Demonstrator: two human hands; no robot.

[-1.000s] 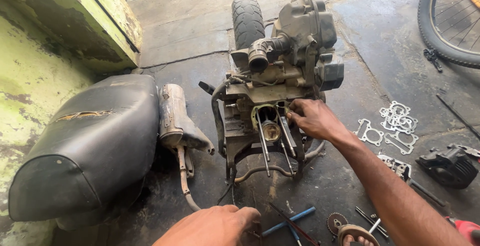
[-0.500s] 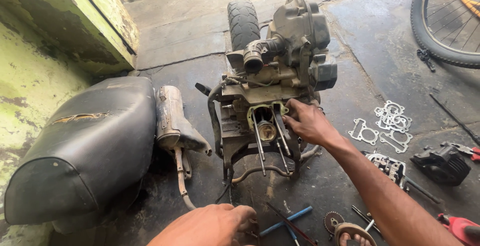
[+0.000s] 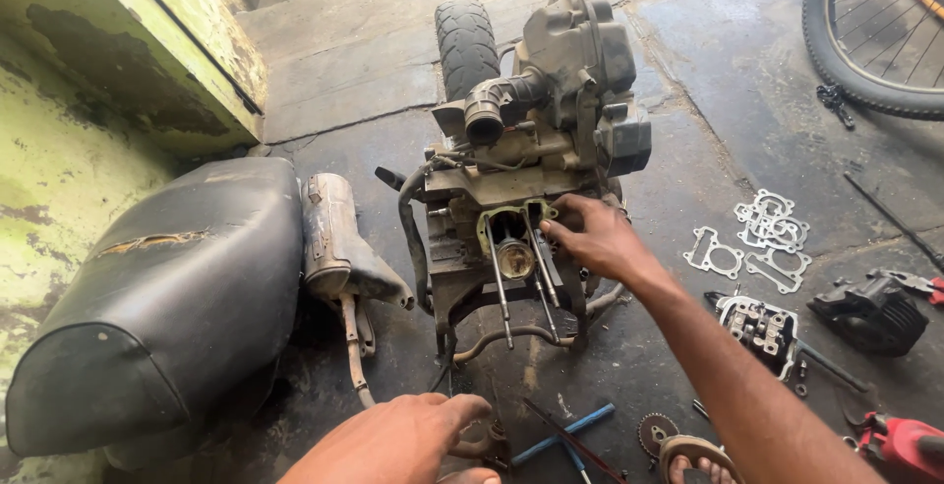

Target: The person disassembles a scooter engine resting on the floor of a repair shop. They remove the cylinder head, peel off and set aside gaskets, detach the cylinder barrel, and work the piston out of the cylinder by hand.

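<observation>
- Grey, oil-stained concrete floor carries everything, with a peeling green wall along the left side.
- Black scooter seat lies on the floor at the left, its cover cracked near the middle.
- Next in size, a scooter engine stands in the centre, with its small black tyre at the far end and a black rubber intake hose on top.
- At the top right, part of a bicycle wheel shows.
- A rusty metal exhaust muffler lies between the seat and the engine, just beside both.
- The right hand reaches in from the lower right; its fingers rest against the engine at the edge of the open cylinder mouth, lightly curled, gripping nothing that can be made out.
- The left hand sits low in the frame near the floor, fingers curled about a small dark part; what it is cannot be told.
- Long studs stick out of the cylinder mouth toward the camera.
- A cylinder head and a black finned part lie right of the arm.
- Thin metal gaskets lie flat beyond them.
- A blue-handled tool lies near the left hand.
</observation>
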